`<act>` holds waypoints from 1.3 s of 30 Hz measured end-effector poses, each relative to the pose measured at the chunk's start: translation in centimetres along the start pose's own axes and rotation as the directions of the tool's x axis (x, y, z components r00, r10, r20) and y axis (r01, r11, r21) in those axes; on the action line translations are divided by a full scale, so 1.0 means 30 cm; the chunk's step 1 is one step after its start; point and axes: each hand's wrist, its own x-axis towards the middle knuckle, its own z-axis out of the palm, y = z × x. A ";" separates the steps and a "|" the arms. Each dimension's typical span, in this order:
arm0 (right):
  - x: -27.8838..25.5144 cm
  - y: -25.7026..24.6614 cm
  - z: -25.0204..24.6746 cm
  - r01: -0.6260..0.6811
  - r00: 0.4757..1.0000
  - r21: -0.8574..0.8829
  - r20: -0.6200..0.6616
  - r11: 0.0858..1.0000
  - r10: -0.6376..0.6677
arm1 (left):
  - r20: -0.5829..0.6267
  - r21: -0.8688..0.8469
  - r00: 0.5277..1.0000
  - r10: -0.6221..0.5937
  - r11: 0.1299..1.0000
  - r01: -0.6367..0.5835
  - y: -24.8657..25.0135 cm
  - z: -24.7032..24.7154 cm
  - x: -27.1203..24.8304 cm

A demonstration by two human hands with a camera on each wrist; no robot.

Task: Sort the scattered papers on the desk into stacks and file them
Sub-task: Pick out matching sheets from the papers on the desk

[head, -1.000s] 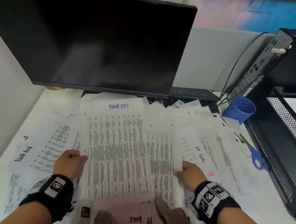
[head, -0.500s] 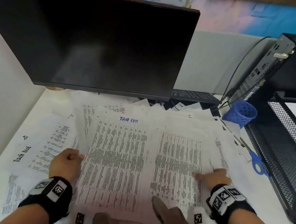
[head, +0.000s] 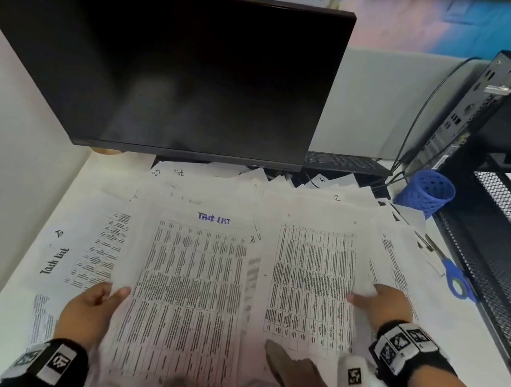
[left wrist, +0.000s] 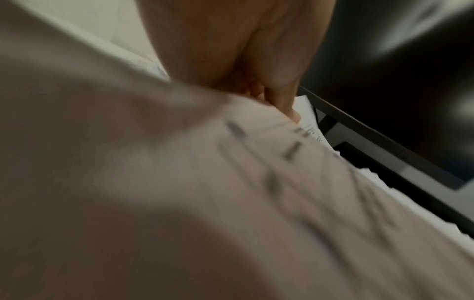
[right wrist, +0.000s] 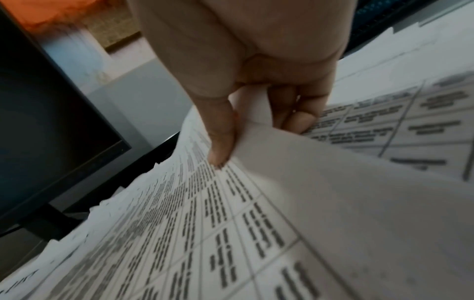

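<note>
Printed sheets lie scattered over the white desk (head: 7, 314). My left hand (head: 96, 305) pinches the left edge of a table sheet headed "Task List" (head: 187, 296), thumb on top; the left wrist view shows that sheet (left wrist: 256, 182) blurred under the fingers. My right hand (head: 380, 305) pinches the right edge of a second table sheet (head: 310, 282). In the right wrist view the thumb lies on top of that sheet (right wrist: 333, 182) and the fingers curl beneath. Another "Task List" page (head: 70, 257) lies turned sideways at the left.
A dark monitor (head: 166, 69) stands behind the papers, with a keyboard (head: 342, 162) under its right side. At the right are a blue mesh pen cup (head: 428, 190), blue-handled scissors (head: 455, 278), a black mesh file tray (head: 510, 267) holding paper, and a computer case (head: 495, 107).
My right hand has drawn its table sheet to the right, away from the "Task List" sheet, so the two now lie side by side. The left hand has stayed at the left edge.
</note>
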 end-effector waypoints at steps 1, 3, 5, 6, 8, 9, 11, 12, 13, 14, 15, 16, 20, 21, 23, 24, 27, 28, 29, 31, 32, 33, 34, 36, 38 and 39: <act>-0.006 0.004 -0.002 0.017 1.000 0.066 -0.002 0.998 -0.017 | 0.060 0.041 0.998 0.016 0.999 -0.018 -0.006 -0.008 0.001; -0.026 0.001 -0.011 0.064 0.998 0.147 0.012 0.987 -0.066 | 0.157 0.086 0.987 0.028 0.995 -0.042 0.004 -0.019 0.003; -0.044 -0.007 -0.022 0.083 0.996 0.202 0.020 0.976 -0.088 | 0.213 0.106 0.977 0.030 0.993 -0.054 0.024 -0.015 0.012; -0.051 -0.015 -0.031 0.101 0.994 0.221 0.020 0.970 -0.108 | 0.217 0.122 0.976 0.030 0.991 -0.057 0.040 -0.011 0.013; -0.056 -0.027 -0.052 0.141 0.988 0.260 0.027 0.955 -0.154 | 0.171 0.132 0.984 0.058 0.988 -0.081 0.059 0.000 0.019; -0.052 -0.029 -0.065 0.155 0.986 0.271 0.024 0.950 -0.168 | 0.139 0.123 0.987 0.082 0.987 -0.099 0.059 0.006 0.025; -0.049 -0.035 -0.090 0.172 0.983 0.278 0.012 0.945 -0.182 | 0.100 0.056 0.991 0.089 0.994 -0.094 0.067 -0.004 0.029; -0.048 -0.038 -0.101 0.178 0.982 0.283 0.003 0.942 -0.187 | 0.087 0.014 0.994 0.066 0.998 -0.068 0.072 -0.017 0.033; -0.043 -0.037 -0.110 0.181 0.982 0.287 0.001 0.941 -0.190 | 0.095 -0.031 0.995 0.034 0.999 -0.031 0.058 -0.034 0.054; -0.044 -0.039 -0.119 0.181 0.982 0.282 0.000 0.942 -0.189 | 0.104 -0.054 0.995 0.004 0.999 0.002 0.065 -0.054 0.057; -0.038 -0.040 -0.126 0.186 0.982 0.273 -0.010 0.944 -0.191 | 0.123 -0.095 0.992 -0.018 0.995 0.030 0.055 -0.073 0.072; -0.033 -0.041 -0.134 0.190 0.981 0.255 -0.020 0.948 -0.192 | 0.140 -0.142 0.989 -0.048 0.988 0.068 0.072 -0.089 0.062; 0.004 -0.054 -0.147 0.157 0.985 0.117 -0.087 0.981 -0.147 | 0.092 -0.268 0.996 -0.001 0.963 0.026 0.130 -0.119 0.046; 0.009 -0.058 -0.143 0.161 0.984 0.063 -0.087 0.985 -0.155 | 0.081 -0.268 0.996 0.034 0.963 -0.011 0.132 -0.121 0.065; 0.008 -0.075 -0.132 0.184 0.981 -0.005 -0.065 0.983 -0.183 | 0.163 -0.228 0.983 0.081 0.973 -0.042 0.160 -0.108 0.077; 0.007 -0.084 -0.127 0.205 0.977 -0.016 -0.050 0.979 -0.206 | 0.217 -0.174 0.972 0.093 0.983 -0.056 0.167 -0.100 0.081; -0.018 -0.121 -0.113 0.251 0.968 0.079 -0.038 0.965 -0.249 | 0.361 -0.050 0.925 0.114 0.993 -0.103 0.198 -0.040 0.080; -0.039 -0.137 -0.110 0.258 0.966 0.107 -0.018 0.960 -0.258 | 0.393 -0.007 0.911 0.128 0.991 -0.136 0.220 -0.013 0.063; -0.047 -0.145 -0.101 0.277 0.960 0.125 0.008 0.953 -0.280 | 0.415 0.026 0.898 0.146 0.985 -0.173 0.232 0.016 0.056; -0.070 -0.166 -0.083 0.304 0.946 0.167 0.065 0.938 -0.318 | 0.427 0.062 0.888 0.173 0.974 -0.220 0.266 0.062 0.035; -0.086 -0.177 -0.074 0.318 0.937 0.204 0.084 0.926 -0.340 | 0.437 0.065 0.880 0.188 0.969 -0.239 0.290 0.082 0.014; -0.088 -0.175 -0.061 0.325 0.930 0.235 0.100 0.916 -0.355 | 0.456 0.063 0.870 0.190 0.968 -0.244 0.297 0.102 0.011; -0.099 -0.181 -0.055 0.328 0.923 0.260 0.115 0.908 -0.367 | 0.467 0.059 0.858 0.213 0.961 -0.271 0.308 0.121 0.001; -0.115 -0.186 -0.049 0.318 0.915 0.349 0.133 0.882 -0.382 | 0.482 0.089 0.844 0.237 0.944 -0.316 0.319 0.147 -0.014; -0.126 -0.183 -0.048 0.265 0.917 0.475 0.146 0.839 -0.372 | 0.466 0.132 0.846 0.258 0.925 -0.355 0.307 0.164 -0.018; -0.116 -0.172 -0.042 0.245 0.923 0.483 0.149 0.841 -0.354 | 0.444 0.121 0.854 0.270 0.927 -0.356 0.294 0.171 -0.012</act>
